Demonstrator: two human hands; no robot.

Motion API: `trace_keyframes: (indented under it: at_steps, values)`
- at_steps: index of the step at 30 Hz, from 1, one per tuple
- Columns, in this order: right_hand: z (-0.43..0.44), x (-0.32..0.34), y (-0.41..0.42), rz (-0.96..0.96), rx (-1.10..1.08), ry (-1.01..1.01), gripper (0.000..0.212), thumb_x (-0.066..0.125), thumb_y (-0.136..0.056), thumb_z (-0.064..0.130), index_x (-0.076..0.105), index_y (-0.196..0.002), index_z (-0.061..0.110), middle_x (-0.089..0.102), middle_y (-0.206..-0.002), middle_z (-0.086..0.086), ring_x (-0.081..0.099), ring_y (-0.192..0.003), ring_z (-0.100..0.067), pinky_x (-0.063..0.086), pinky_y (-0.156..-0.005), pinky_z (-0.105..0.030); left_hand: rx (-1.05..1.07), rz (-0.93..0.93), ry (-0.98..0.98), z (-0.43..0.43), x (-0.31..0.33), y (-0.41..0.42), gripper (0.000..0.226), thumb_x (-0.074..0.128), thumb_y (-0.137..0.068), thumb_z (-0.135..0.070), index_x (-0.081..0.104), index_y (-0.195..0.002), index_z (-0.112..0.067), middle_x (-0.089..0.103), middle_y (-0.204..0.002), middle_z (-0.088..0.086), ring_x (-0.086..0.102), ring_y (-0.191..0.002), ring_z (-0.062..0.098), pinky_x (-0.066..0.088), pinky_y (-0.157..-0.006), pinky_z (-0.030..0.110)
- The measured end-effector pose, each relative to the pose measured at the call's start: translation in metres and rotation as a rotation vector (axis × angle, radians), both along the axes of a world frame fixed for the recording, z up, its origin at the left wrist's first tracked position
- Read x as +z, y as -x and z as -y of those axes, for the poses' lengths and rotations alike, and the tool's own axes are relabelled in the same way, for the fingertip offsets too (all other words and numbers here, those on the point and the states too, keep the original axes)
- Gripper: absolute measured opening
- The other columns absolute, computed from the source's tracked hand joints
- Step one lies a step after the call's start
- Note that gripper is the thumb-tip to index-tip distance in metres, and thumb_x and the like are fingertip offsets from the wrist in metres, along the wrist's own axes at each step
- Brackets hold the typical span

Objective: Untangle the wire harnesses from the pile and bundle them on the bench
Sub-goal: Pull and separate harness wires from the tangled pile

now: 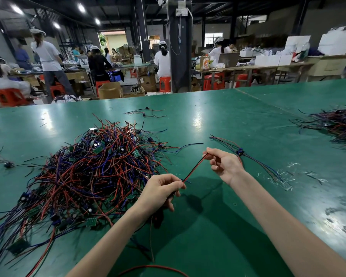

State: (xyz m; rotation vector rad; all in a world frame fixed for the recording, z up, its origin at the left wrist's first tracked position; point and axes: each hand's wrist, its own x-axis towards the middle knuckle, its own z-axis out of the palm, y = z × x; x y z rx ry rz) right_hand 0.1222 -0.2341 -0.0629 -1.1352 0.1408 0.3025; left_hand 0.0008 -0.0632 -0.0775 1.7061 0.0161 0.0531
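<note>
Tension is your main risk: both hands are closed on one red-and-black wire pair, which runs taut between them above the green surface. Your left hand pinches the lower end with fingers curled. Your right hand pinches the upper end between thumb and forefinger.

Something dark hangs under your left hand; I cannot tell whether it is the harness's board or a shadowed wire. A thin red lead trails from there toward you. The tangled pile of harnesses begins just left of your left hand.

If either tail is looped into that pile, pulling harder could drag several harnesses along or tighten a knot. It could also strain a solder joint on one of the small green circuit boards. Pinching only the tip with your right hand also invites a slip.

Just beyond your right hand lies a separated harness with a blue connector. Dropping this one carelessly across it could tangle the two together. Clear plastic scraps to the right of your right hand could get caught up in a bundle.
</note>
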Motion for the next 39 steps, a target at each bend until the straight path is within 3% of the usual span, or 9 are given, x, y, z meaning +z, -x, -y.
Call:
trace_keyframes:
  at_steps: [9, 16, 24, 34, 39]
  values:
    - [0.0027, 0.0020, -0.0014, -0.167, 0.131, -0.156, 0.021, 0.054, -0.092, 0.009, 0.059, -0.074, 0.000, 0.060, -0.049, -0.001, 0.044, -0.031, -0.002, 0.027, -0.028, -0.008, -0.008, 0.004, 0.006, -0.0007, -0.0010, -0.0011, 0.023, 0.058, -0.089, -0.001, 0.068, -0.070, -0.009, 0.053, -0.053, -0.001, 0.038, -0.038, 0.007, 0.043, -0.034, 0.020]
    - [0.0073, -0.0011, -0.0022, -0.400, 0.179, -0.361, 0.022, 0.052, -0.092, 0.008, 0.057, -0.074, -0.003, 0.063, -0.051, -0.010, 0.049, -0.031, -0.005, 0.029, -0.026, -0.010, -0.028, 0.004, 0.008, -0.0010, -0.0023, -0.0012, 0.022, 0.059, -0.089, -0.002, 0.069, -0.070, -0.010, 0.054, -0.053, -0.001, 0.038, -0.038, 0.007, 0.043, -0.035, 0.020]
    - [0.0020, 0.0014, -0.0002, 0.013, -0.023, 0.064, 0.015, 0.065, -0.083, 0.008, 0.066, -0.070, 0.001, 0.062, -0.049, -0.001, 0.053, -0.037, -0.003, 0.035, -0.033, -0.013, -0.030, 0.014, 0.001, -0.0022, -0.0038, -0.0010, 0.024, 0.060, -0.088, -0.003, 0.070, -0.069, -0.013, 0.055, -0.054, 0.000, 0.039, -0.039, 0.008, 0.044, -0.035, 0.021]
    - [-0.0004, -0.0014, 0.0040, 0.308, -0.103, 0.320, 0.021, 0.066, -0.086, 0.011, 0.068, -0.066, 0.006, 0.065, -0.053, -0.001, 0.058, -0.042, -0.006, 0.036, -0.035, -0.016, -0.024, 0.006, -0.005, -0.0016, -0.0033, -0.0010, 0.020, 0.061, -0.089, -0.004, 0.069, -0.071, -0.010, 0.055, -0.055, 0.001, 0.040, -0.039, 0.009, 0.044, -0.036, 0.021]
    - [-0.0008, -0.0023, 0.0042, 0.331, -0.099, 0.312, 0.022, 0.066, -0.086, 0.012, 0.068, -0.065, 0.008, 0.064, -0.052, 0.000, 0.057, -0.041, -0.006, 0.034, -0.035, -0.015, -0.015, 0.010, -0.005, -0.0015, -0.0013, 0.0000, 0.021, 0.059, -0.089, -0.003, 0.068, -0.071, -0.009, 0.055, -0.053, 0.000, 0.039, -0.038, 0.007, 0.044, -0.035, 0.020]
